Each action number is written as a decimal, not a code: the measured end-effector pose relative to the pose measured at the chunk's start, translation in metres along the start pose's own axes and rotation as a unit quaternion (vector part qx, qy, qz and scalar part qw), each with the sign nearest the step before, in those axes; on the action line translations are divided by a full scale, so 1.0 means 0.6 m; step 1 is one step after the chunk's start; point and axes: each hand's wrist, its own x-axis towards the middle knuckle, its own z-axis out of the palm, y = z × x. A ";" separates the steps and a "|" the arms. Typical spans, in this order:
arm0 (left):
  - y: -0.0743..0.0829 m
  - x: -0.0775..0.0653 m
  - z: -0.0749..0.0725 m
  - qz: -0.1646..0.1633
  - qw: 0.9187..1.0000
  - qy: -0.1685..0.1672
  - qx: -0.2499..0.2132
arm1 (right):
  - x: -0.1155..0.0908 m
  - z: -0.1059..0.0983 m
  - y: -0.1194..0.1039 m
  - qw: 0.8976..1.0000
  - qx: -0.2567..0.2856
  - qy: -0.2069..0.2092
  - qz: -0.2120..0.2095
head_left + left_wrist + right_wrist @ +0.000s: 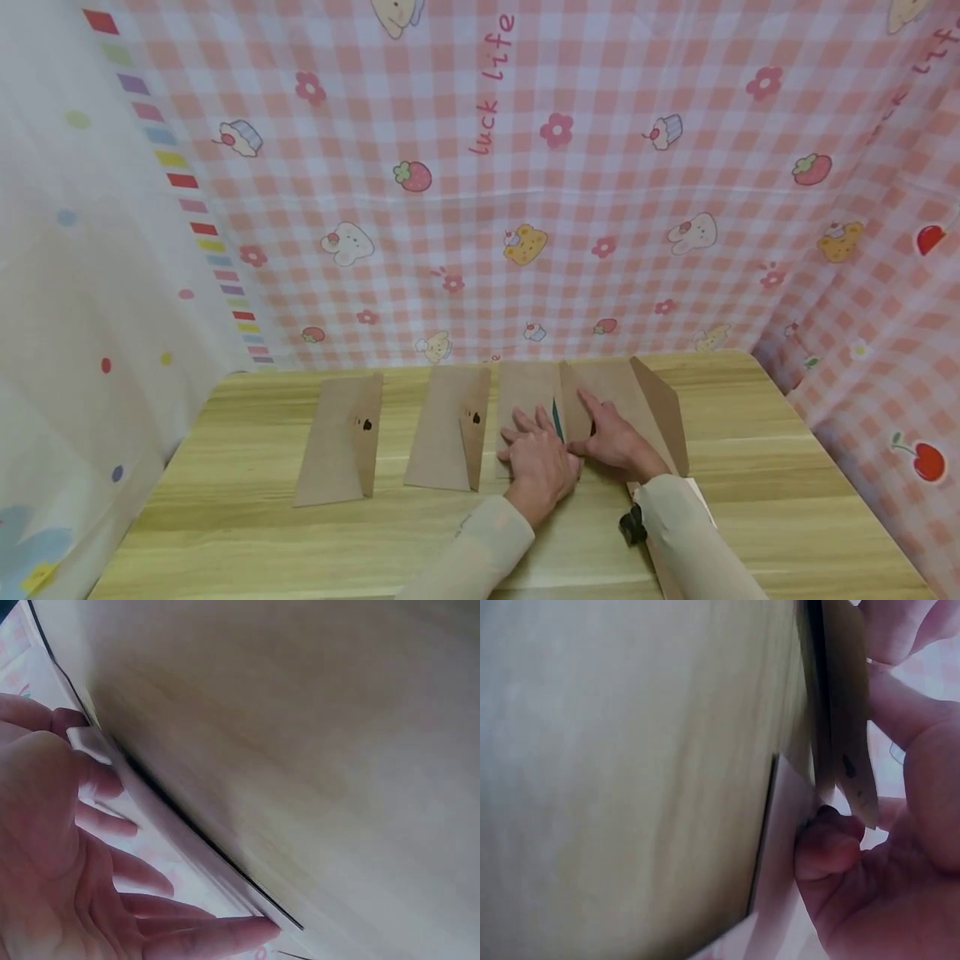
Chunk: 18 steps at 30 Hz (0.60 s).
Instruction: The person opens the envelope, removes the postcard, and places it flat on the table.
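Note:
My left hand (pixel 542 467) rests with spread fingers on the third brown envelope from the left (pixel 528 379). In the left wrist view its fingers (pixel 191 930) lie straight along the paper. My right hand (pixel 615 442) touches that envelope's raised flap (pixel 573 404), index finger stretched toward the back and thumb toward my left hand. The right wrist view shows this flap (pixel 847 697) standing up with a small black print, against the thumb and index finger; the other fingers are curled low beside it. A narrow teal strip (pixel 557 419) shows near the envelope's right side.
Two envelopes with folded flaps, one far left (pixel 330 450) and one beside it (pixel 442 442), lie on the wooden table (pixel 262 533). Right of my hands is another envelope (pixel 618 383), flap (pixel 663 408) spread outward. Brown paper (pixel 660 575) lies beneath the right forearm. A patterned curtain (pixel 480 208) stands behind.

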 end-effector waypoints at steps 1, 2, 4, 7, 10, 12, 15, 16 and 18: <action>-0.002 0.000 0.000 0.001 1.000 -0.002 0.003 | 0.000 0.001 -0.001 1.000 -0.004 0.000 0.003; -0.003 0.000 -0.001 0.003 1.000 -0.002 0.007 | 0.000 0.001 -0.002 1.000 -0.009 0.000 0.006; -0.005 -0.001 -0.001 0.004 1.000 -0.004 0.012 | 0.001 0.002 -0.002 1.000 -0.016 0.000 0.009; -0.005 -0.001 0.000 -0.004 1.000 -0.007 0.011 | 0.002 0.002 -0.002 1.000 -0.012 0.002 0.016; -0.005 -0.002 0.000 -0.017 1.000 -0.010 0.002 | 0.003 0.003 -0.001 1.000 -0.015 0.004 0.016; -0.005 -0.002 0.001 -0.019 1.000 -0.011 -0.004 | 0.003 0.004 -0.001 1.000 -0.015 0.005 0.017; -0.005 -0.002 0.002 -0.021 1.000 -0.012 -0.016 | 0.004 0.006 -0.001 1.000 -0.025 0.007 0.014; -0.006 -0.001 0.003 -0.021 1.000 -0.011 -0.020 | 0.004 0.006 -0.002 1.000 -0.026 0.008 0.014; -0.007 0.000 0.003 -0.020 0.999 -0.009 -0.028 | 0.004 0.006 -0.003 0.999 -0.035 0.010 0.013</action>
